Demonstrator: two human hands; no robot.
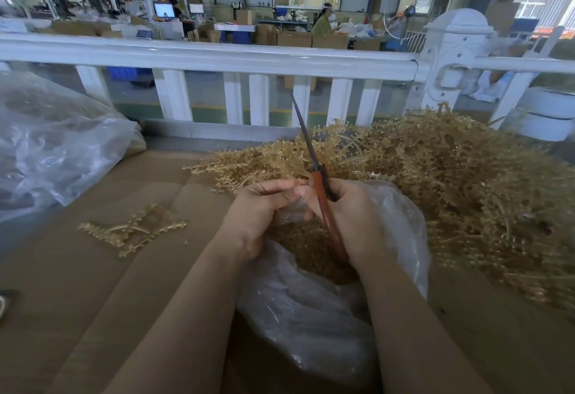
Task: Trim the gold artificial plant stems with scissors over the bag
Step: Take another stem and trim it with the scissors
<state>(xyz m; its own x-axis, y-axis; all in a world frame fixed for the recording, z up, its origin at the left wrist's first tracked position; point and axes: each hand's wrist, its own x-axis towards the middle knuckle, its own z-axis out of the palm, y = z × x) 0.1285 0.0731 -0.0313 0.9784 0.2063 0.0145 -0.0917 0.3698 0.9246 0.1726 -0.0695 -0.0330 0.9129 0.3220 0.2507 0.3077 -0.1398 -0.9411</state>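
Scissors (306, 141) point up and away, blades closed; our right hand (354, 222) grips the red handles, left hand (261, 216) beside it pinches the bag (311, 315) rim.

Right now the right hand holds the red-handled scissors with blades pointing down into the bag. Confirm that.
Not quite. The head view shows the right hand holding the red-handled scissors over the bag, but the blades point up and away, toward the white railing.

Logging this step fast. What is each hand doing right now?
Left hand: fingers curled, pinching the rim of the clear bag.
Right hand: closed on the scissors, blades pointing up.
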